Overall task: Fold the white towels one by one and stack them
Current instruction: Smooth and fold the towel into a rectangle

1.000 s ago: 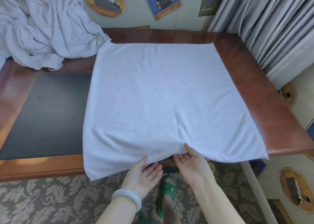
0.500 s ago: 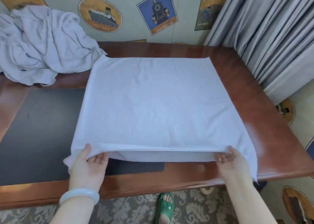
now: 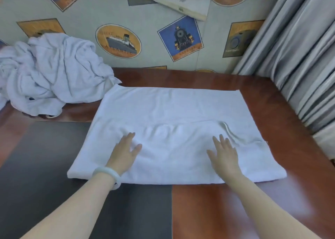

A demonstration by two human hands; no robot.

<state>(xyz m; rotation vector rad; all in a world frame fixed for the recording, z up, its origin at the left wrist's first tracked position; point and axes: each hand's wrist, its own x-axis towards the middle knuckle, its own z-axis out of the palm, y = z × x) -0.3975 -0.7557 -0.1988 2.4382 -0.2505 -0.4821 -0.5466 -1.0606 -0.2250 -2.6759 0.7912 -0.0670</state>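
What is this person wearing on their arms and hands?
Both forearms are bare, with no sleeves in view and no gloves. The left hand has a smooth, pale whitish round bangle on its wrist. The right hand shows no ring, watch or bracelet.

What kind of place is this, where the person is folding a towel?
Probably a hotel room or similar lodging, not certain: a wooden desk, grey curtains, wallpaper with ship and train emblems, and a heap of white towels.
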